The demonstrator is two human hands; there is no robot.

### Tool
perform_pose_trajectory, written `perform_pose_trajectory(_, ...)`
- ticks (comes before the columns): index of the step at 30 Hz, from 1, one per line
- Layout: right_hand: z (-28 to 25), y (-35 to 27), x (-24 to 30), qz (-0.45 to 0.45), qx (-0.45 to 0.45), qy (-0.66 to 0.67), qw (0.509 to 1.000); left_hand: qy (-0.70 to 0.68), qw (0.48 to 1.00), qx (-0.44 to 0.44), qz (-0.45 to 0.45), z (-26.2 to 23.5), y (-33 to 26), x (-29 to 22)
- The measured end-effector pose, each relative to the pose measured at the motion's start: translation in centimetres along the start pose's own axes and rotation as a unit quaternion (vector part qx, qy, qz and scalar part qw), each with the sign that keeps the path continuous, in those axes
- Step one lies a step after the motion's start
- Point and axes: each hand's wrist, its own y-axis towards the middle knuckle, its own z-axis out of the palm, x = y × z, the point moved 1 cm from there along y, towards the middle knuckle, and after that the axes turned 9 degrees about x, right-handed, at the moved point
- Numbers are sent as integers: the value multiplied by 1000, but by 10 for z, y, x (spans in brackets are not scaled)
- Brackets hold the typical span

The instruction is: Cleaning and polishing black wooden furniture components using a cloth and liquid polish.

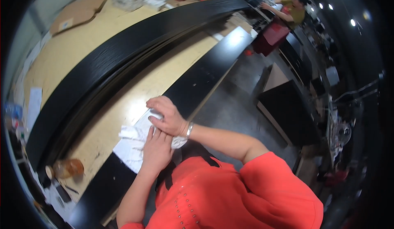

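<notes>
Head view, left to right: amber bottle lying near bench edge. White cloth spread over near black board, pressed flat under left hand, palm down, fingers extended. Right hand laid across it, fingers curled onto cloth, no full grip. Stack of black boards behind. Likely risk: board overhanging bench; heavy pressure could tip or slide it.

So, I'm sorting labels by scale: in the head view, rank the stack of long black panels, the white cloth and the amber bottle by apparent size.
1. Stack of long black panels, by far.
2. White cloth, under both hands.
3. Amber bottle, lying near the picture's rim, where bending makes its size unsure.
</notes>
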Motion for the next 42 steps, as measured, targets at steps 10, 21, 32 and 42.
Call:
perform_pose_trajectory(10, -174, -49, -114, 50, -103, -125, 985, 84, 995, 28, 54, 9, 133, -7)
perform_pose_trajectory(21, -315, -25, -267, 177, -70, -155, 969, 91, 989, 61, 105, 13, 405, -85)
perform_pose_trajectory(32, -320, -26, -268, 195, -52, -191, 961, 94, 984, 83, 126, 17, 368, -81)
perform_pose_trajectory(42, -310, -25, -255, 238, -39, -217, 946, 52, 982, 127, 132, 27, 189, -5)
